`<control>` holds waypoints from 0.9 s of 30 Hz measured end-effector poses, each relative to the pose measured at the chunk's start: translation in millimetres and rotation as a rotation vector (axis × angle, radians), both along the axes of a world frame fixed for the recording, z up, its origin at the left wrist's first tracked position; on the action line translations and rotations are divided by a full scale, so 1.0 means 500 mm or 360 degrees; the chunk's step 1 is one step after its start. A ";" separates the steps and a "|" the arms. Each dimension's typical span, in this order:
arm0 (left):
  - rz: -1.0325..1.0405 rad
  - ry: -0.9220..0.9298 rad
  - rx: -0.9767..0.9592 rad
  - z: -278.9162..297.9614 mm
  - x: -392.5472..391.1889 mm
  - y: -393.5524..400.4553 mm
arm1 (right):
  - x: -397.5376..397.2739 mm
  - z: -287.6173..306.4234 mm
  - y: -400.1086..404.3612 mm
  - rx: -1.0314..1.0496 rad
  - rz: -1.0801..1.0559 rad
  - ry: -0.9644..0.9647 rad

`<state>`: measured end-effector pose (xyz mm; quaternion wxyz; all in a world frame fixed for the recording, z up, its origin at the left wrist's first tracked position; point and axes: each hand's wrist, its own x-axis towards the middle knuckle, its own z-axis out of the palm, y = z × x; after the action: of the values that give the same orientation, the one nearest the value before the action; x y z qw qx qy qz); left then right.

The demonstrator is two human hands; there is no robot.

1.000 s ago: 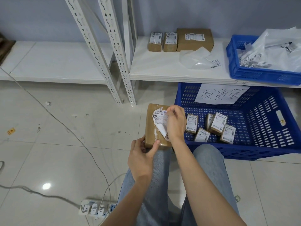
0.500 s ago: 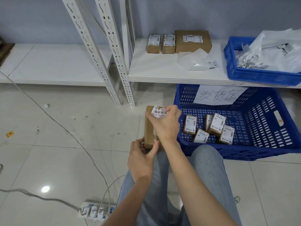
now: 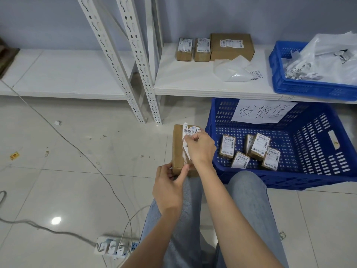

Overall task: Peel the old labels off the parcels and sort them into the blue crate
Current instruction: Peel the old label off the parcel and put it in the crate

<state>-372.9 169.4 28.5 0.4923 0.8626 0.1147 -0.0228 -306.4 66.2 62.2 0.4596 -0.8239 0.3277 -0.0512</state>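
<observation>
The large blue perforated plastic crate [image 3: 318,151] sits right of the knees, five small labelled parcels on its floor; the brown cardboard parcel [image 3: 178,149] stands on the near knee, just left of it; the left hand [image 3: 170,187] grips its near end, the right hand [image 3: 201,147] pinches the half-lifted white barcode label [image 3: 190,132]; best to pull low and steady toward the far end, bracing firmly; since a moment ago the label has bunched further up.

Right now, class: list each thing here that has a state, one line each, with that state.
Left hand: gripping the parcel's near end.
Right hand: pinching the label.
Parcel: held on the knee.
Label: partly peeled, crumpled.
Blue crate: holds five labelled parcels.
</observation>
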 end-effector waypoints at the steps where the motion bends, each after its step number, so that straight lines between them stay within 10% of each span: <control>1: 0.0006 -0.0001 -0.0007 0.001 0.000 0.000 | 0.000 0.000 0.000 0.0002 -0.0008 0.0003; 27: -0.0012 0.0064 0.0047 -0.005 0.003 0.003 | 0.016 -0.017 0.024 -0.0244 -0.0032 0.0086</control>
<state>-371.5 170.9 26.1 0.4771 0.8695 0.1215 -0.0402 -298.4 78.0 53.7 0.3856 -0.8544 0.3434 -0.0585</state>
